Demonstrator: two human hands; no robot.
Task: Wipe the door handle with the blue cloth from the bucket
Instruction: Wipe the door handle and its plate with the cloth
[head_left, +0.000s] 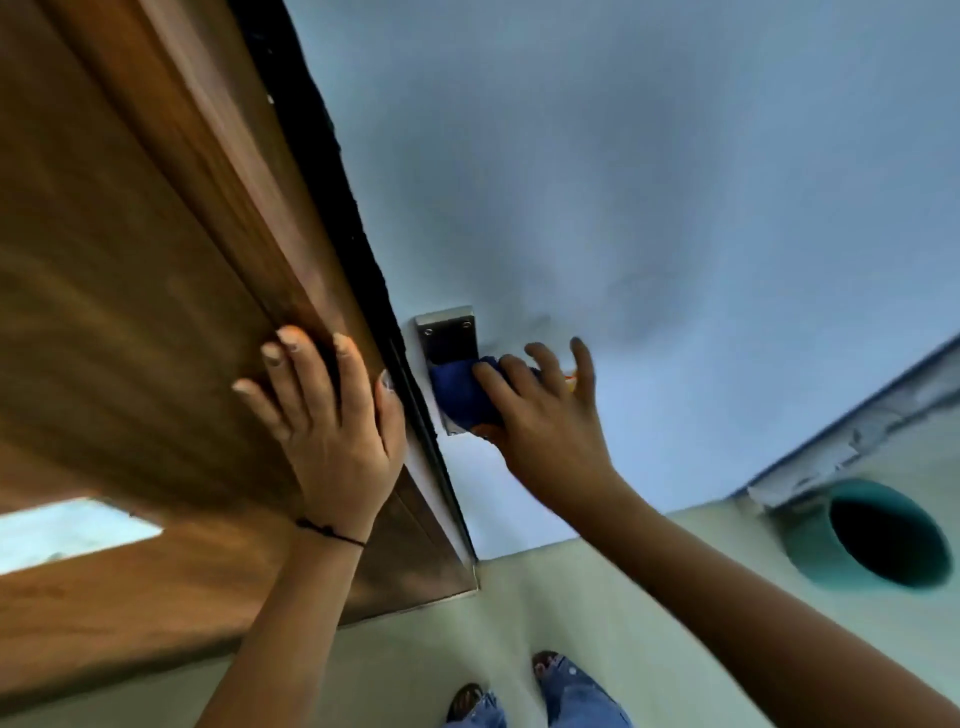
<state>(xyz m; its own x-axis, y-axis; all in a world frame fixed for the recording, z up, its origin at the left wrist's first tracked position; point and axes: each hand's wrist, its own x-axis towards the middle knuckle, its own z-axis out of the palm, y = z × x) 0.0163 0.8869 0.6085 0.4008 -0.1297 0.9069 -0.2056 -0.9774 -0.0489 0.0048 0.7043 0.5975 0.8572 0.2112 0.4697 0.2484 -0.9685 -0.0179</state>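
My right hand has its fingers clamped around the bunched dark-blue cloth, pressed onto the door handle over the brushed-metal backplate on the pale blue door. My left hand lies flat, fingers spread, on the brown wooden door frame. The round teal bucket sits on the pale floor, lower right, well apart.

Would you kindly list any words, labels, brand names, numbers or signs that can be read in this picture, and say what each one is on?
None can be read anywhere in this view.
Metal handle plate: only screws, no engraving that I can make out.
Blue cloth, held by the right hand: no tag shows.
Wooden door, with the left hand on it: wood grain only.
Green bucket: no label visible.
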